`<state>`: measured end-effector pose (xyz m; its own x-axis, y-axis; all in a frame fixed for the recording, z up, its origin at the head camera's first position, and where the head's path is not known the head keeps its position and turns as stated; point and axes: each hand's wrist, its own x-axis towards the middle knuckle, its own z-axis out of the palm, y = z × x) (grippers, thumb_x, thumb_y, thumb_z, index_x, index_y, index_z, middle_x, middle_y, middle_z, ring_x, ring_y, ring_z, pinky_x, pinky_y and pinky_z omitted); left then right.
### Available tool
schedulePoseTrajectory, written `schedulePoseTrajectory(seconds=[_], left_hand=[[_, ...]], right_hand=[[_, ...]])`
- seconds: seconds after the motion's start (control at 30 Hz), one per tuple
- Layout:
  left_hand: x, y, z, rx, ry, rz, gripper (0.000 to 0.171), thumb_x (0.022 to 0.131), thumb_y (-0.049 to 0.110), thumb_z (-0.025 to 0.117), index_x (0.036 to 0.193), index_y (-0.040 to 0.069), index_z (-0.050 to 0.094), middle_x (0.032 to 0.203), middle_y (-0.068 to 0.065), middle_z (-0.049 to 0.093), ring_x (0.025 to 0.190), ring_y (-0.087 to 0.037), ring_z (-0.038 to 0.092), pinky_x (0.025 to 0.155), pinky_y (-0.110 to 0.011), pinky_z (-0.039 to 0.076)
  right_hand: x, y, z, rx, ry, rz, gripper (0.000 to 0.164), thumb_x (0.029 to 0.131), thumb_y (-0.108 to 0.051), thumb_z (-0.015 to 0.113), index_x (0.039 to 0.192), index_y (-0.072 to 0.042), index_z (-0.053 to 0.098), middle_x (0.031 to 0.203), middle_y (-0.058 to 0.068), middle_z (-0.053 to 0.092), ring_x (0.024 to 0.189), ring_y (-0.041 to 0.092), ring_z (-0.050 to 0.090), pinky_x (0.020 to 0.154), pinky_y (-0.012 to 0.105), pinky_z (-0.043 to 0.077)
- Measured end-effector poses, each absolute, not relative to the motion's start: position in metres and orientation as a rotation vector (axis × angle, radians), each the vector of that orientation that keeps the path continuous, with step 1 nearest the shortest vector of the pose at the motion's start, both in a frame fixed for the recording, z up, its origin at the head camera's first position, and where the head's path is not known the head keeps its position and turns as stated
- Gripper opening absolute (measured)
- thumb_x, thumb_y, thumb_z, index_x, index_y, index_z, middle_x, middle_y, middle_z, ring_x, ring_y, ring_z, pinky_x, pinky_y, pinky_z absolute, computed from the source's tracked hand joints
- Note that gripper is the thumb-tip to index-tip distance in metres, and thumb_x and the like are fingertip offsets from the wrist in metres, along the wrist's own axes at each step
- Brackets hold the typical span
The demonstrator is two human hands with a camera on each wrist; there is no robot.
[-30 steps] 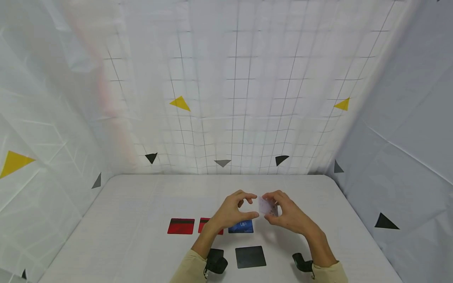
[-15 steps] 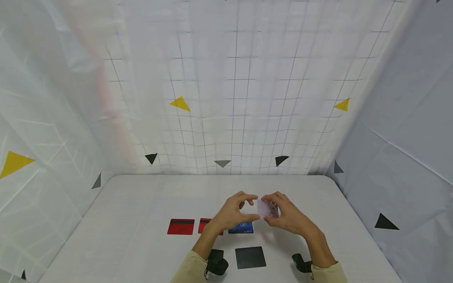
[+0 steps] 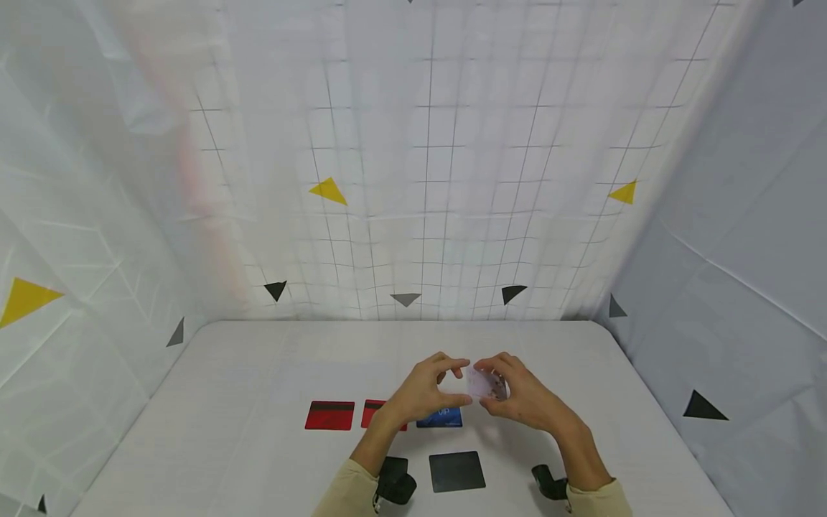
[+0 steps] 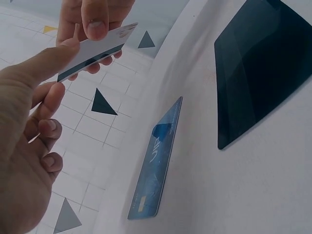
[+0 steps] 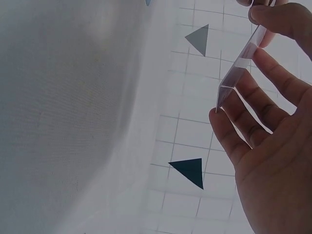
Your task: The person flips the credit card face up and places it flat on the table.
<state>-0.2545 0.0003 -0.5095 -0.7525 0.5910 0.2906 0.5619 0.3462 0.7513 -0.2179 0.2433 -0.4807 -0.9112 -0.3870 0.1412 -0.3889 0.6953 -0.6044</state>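
A pale card [image 3: 484, 385] is held up above the white table between both hands. My right hand [image 3: 528, 396] grips its right end, thumb below and fingertips above in the head view. My left hand [image 3: 418, 390] is at the card's left end, its thumb and forefinger spread along the edges. In the left wrist view, the left thumb and forefinger pinch one end of the card [image 4: 97, 52], which bears a dark stripe. From the right wrist, the card [image 5: 239, 73] appears nearly edge-on, with a bent-looking end at the fingertips. Its printing is too small to read.
Below the hands lie a blue VIP card [image 3: 444, 418] and a dark card [image 3: 457, 472]. Two red cards [image 3: 330, 415] lie further left, one partly behind the left forearm. Another dark card [image 3: 393, 465] is partly covered by the left wrist camera [image 3: 399, 490].
The pale card has shifted slightly left, towards the left hand, and shows more of its face. Both hands stay almost in place, and the cards on the table have not moved.
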Motion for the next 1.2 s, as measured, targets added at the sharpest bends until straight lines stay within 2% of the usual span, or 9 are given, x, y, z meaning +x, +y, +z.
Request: schedulePoseTrajectory(seconds=[0.17, 0.4, 0.63, 0.87, 1.2], left_hand=[[-0.254, 0.0, -0.509, 1.087, 2.572, 1.386, 0.06, 0.086, 0.045, 0.079, 0.139, 0.023, 0.061, 0.112, -0.007, 0.063, 0.093, -0.031, 0.053, 0.071, -0.021, 0.04], [-0.252, 0.0, -0.508, 1.075, 2.596, 1.368, 0.058, 0.085, 0.044, 0.079, 0.137, 0.024, 0.062, 0.11, 0.0, 0.062, 0.096, -0.026, 0.055, 0.077, -0.022, 0.045], [-0.253, 0.0, -0.507, 1.09, 2.616, 1.344, 0.058, 0.086, 0.043, 0.079, 0.136, 0.02, 0.063, 0.111, -0.003, 0.063, 0.101, -0.027, 0.059, 0.086, -0.036, 0.053], [-0.251, 0.0, -0.507, 1.029, 2.686, 1.281, 0.056, 0.085, 0.048, 0.078, 0.134, 0.025, 0.064, 0.105, 0.014, 0.058, 0.095, -0.008, 0.053, 0.083, -0.025, 0.049], [-0.25, 0.0, -0.505, 0.985, 2.713, 1.242, 0.056, 0.085, 0.05, 0.078, 0.133, 0.025, 0.064, 0.11, 0.008, 0.061, 0.09, -0.008, 0.051, 0.076, -0.022, 0.047]], right_hand=[[-0.218, 0.242, -0.48, 0.662, -2.892, 1.018, 0.055, 0.08, -0.025, 0.084, 0.13, -0.024, 0.06, 0.116, -0.008, 0.055, 0.103, 0.014, 0.051, 0.087, 0.043, 0.05], [-0.217, 0.242, -0.48, 0.657, -2.906, 0.991, 0.054, 0.081, -0.027, 0.083, 0.129, -0.024, 0.06, 0.116, -0.009, 0.055, 0.104, 0.013, 0.05, 0.087, 0.041, 0.05], [-0.216, 0.245, -0.477, 0.66, -2.885, 0.966, 0.054, 0.079, -0.028, 0.085, 0.128, -0.022, 0.062, 0.117, -0.006, 0.057, 0.107, 0.017, 0.051, 0.086, 0.04, 0.049], [-0.218, 0.249, -0.478, 0.636, -2.911, 0.923, 0.053, 0.08, -0.031, 0.085, 0.127, -0.023, 0.062, 0.118, -0.006, 0.057, 0.111, 0.019, 0.05, 0.089, 0.043, 0.048], [-0.222, 0.257, -0.485, 0.585, -2.936, 0.87, 0.053, 0.08, -0.036, 0.084, 0.127, -0.022, 0.064, 0.119, -0.004, 0.058, 0.114, 0.022, 0.051, 0.091, 0.047, 0.047]])
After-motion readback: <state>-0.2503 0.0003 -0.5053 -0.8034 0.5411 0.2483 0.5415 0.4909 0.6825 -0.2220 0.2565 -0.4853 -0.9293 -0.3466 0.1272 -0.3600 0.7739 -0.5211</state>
